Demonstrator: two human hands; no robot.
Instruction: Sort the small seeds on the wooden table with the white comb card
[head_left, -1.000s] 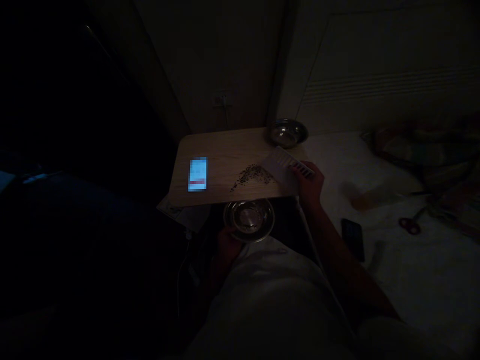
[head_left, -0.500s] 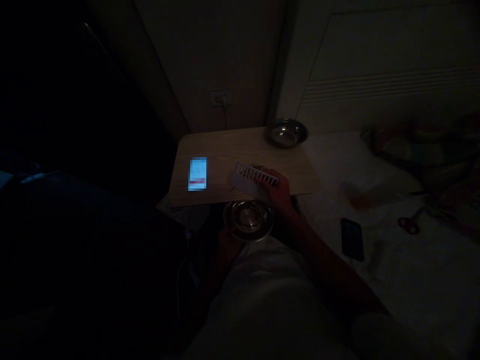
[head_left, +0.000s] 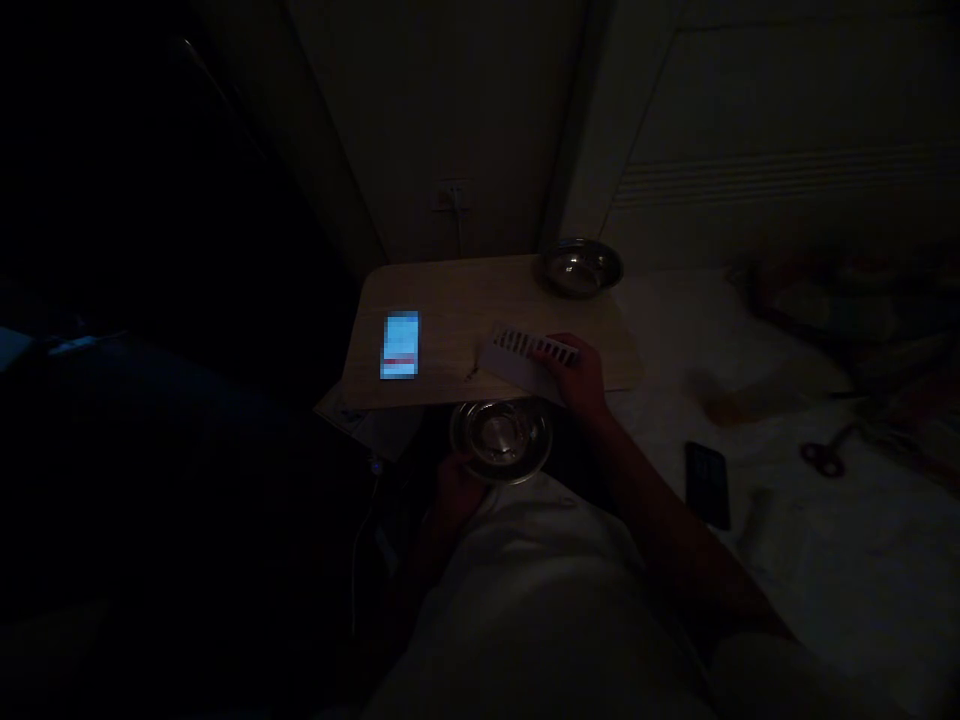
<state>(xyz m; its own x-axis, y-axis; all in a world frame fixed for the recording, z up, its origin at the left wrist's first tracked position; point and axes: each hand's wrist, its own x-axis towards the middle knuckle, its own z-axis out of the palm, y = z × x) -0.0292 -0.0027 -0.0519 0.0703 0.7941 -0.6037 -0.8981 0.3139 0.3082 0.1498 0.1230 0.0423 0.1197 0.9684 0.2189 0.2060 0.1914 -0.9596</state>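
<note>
My right hand [head_left: 579, 378] is closed on a white slotted panel [head_left: 517, 368], a flat piece with a row of dark slots along its upper part. It rests at or just over the near edge of the small wooden table [head_left: 450, 290]. A few dark bits [head_left: 472, 373] lie on the wood at the panel's left end. Below that edge, my left hand [head_left: 459, 488] grips the rim of a shiny metal bowl [head_left: 501, 440] from its lower left. Small specks show in the bowl, and the left fingers are partly hidden in the dark.
A lit phone [head_left: 400, 345] lies on the table's left side. At the back right corner stands another metal bowl [head_left: 581, 268]. Right of me, a dark phone [head_left: 707, 485] and red-handled scissors [head_left: 823, 458] lie on pale cloth. A plugged-in cable hangs from the wall socket [head_left: 451, 195].
My right hand and the white slotted panel have shifted a little to the right over the table. The left hand and its bowl stay nearly in place. The view has moved slightly.
</note>
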